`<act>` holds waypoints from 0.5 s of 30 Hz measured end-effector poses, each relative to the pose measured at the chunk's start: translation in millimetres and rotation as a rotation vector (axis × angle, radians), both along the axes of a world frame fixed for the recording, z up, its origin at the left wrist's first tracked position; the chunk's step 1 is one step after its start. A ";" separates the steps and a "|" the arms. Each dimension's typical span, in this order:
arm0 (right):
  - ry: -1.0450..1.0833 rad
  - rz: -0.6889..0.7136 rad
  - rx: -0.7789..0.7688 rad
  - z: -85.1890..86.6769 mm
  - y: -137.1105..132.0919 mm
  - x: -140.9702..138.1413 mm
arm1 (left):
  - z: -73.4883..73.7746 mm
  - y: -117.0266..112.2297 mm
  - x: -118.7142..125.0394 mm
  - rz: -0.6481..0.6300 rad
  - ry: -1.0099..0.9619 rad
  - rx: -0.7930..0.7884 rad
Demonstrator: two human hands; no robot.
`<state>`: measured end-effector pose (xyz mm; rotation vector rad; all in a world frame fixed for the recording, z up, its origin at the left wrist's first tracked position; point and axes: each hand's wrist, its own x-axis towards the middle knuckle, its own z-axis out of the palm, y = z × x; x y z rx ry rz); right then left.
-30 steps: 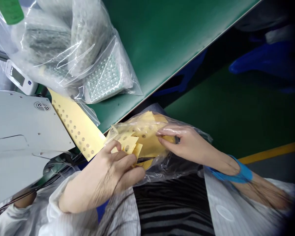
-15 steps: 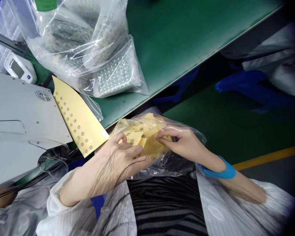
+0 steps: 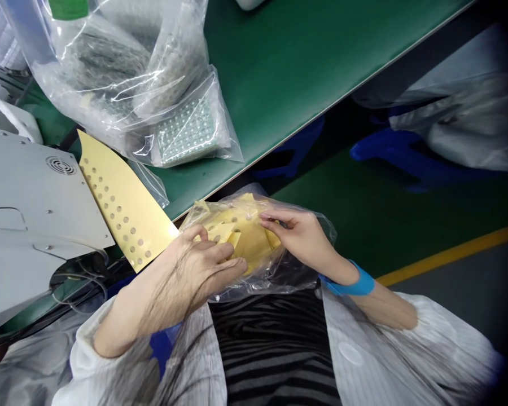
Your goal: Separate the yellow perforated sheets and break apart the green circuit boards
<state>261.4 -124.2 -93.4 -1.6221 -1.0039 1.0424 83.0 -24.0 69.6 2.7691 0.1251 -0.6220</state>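
Yellow pieces: a loose bunch of yellow pieces [image 3: 248,239], some with punched holes, sits in the mouth of a clear bag [image 3: 279,276] on the person's lap, centre of the frame, just below the table edge.
Left hand: the left hand [image 3: 198,270] comes in from the lower left with its fingers curled tight on the near end of the bunch and the thumb on top. That is a closed grip on the yellow pieces.
Right hand: the right hand [image 3: 305,237] meets it from the right, fingertips pinched on the far edge of the same bunch. I cannot tell whether plastic lies between fingers and pieces.
Step in hand: by the look of it, the pieces are being gathered or sorted at the bag's mouth, and both hands are busy.
Next move calls for: a firm pinch on the pieces alone, because the thin plastic can easily catch between the fingers.
Wristband: a blue wristband [image 3: 347,285] shows on the right wrist, right of centre.
Punched strip: a long yellow punched strip [image 3: 122,208] lies left of centre, just beside the left hand and apart from it.
Grey machine: a grey machine [image 3: 25,225] stands at far left, touching the strip.
Table: a green table [image 3: 300,67] runs across the top, with bags of parts [image 3: 131,84] at the upper left.
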 end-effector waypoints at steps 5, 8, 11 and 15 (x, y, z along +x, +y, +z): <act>0.021 0.051 -0.098 4.4 0.5 -1.9 | 0.5 -1.1 3.7 0.000 0.013 -0.032; 0.061 0.154 -0.138 4.1 1.4 -6.4 | 0.5 -1.4 5.2 -0.004 0.018 -0.046; 0.106 0.225 -0.136 0.2 3.0 -11.1 | -0.3 -1.8 4.6 -0.002 0.018 -0.048; 0.180 0.239 -0.171 -7.9 5.0 -13.3 | -3.9 -1.3 0.6 0.004 -0.013 -0.046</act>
